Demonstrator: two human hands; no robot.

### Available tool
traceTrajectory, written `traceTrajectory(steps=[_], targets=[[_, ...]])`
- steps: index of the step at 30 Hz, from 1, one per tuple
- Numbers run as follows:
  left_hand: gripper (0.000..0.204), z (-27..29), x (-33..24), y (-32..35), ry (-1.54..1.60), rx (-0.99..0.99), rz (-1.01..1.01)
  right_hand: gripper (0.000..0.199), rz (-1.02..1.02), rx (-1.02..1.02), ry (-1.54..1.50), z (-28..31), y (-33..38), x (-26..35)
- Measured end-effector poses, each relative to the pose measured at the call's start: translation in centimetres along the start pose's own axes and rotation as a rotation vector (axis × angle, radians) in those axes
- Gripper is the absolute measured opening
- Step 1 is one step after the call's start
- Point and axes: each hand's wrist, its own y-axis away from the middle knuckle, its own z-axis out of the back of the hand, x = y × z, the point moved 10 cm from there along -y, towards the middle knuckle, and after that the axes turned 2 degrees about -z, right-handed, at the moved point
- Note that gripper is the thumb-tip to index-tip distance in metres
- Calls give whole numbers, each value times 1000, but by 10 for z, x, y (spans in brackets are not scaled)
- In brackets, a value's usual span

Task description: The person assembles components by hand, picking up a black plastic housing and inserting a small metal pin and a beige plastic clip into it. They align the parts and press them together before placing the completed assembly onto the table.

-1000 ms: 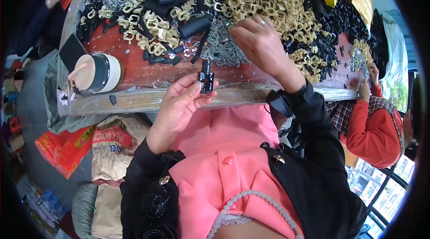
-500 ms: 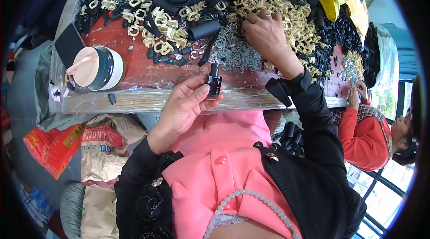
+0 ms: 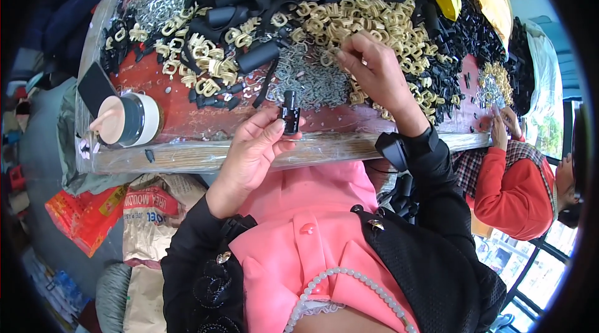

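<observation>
While the left hand (image 3: 256, 143) pinches one small black plastic part (image 3: 291, 115) upright between thumb and fingers, by the near edge of the table (image 3: 187, 155), the right hand (image 3: 374, 71) is farther out and to the right. Its fingers curl, partly closed, and I cannot tell if they hold anything. It is over grey metal bits (image 3: 306, 80) and beige plastic loops (image 3: 374, 18), too many to count. One mug (image 3: 142, 120) sits on the near left.
</observation>
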Motion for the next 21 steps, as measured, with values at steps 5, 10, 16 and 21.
traceTrajectory(steps=[5,10,16,21], targets=[[27,-17,1,-18,-40,35,-30,14,-242,167,-434,-12,25,-18],[30,-32,-2,-36,-24,46,-83,18,-379,312,-742,-31,47,-26],[27,-49,-2,-42,11,156,-68,18,-435,398,-894,-44,60,-17],[27,-45,-3,-35,-8,168,-63,18,-246,369,-737,-41,56,3]])
